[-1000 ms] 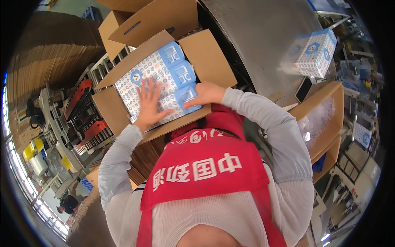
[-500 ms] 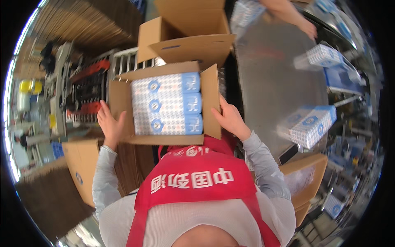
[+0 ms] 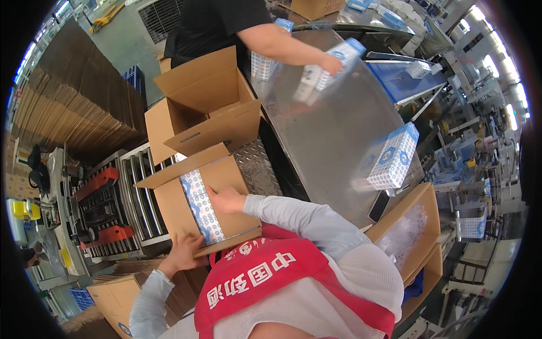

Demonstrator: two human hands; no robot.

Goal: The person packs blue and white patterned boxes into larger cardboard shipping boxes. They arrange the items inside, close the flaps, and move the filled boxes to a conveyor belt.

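A cardboard carton (image 3: 227, 174) stands in front of me, its two side flaps folded inward. Between them shows a strip of white-and-blue patterned boxes (image 3: 201, 204). The far flap (image 3: 183, 166) and the near flap still stand outward. My right hand (image 3: 227, 200) lies on the folded right flap, fingers outstretched and thumb toward the gap. At the carton's near left corner, my left hand (image 3: 183, 252) has its fingers bent round the edge of the near flap.
Beyond stands an open carton (image 3: 203, 101). A metal table (image 3: 322, 130) on the right bears a patterned box (image 3: 393, 158) and a phone (image 3: 378, 206). Across it, a co-worker's hand (image 3: 330, 64) holds another box. Rollers (image 3: 141, 195) and flattened cardboard (image 3: 73, 107) lie left.
Both side flaps have come down over the boxes. My right hand moved from the carton's right side onto its top; my left moved to the near corner. The view has turned.
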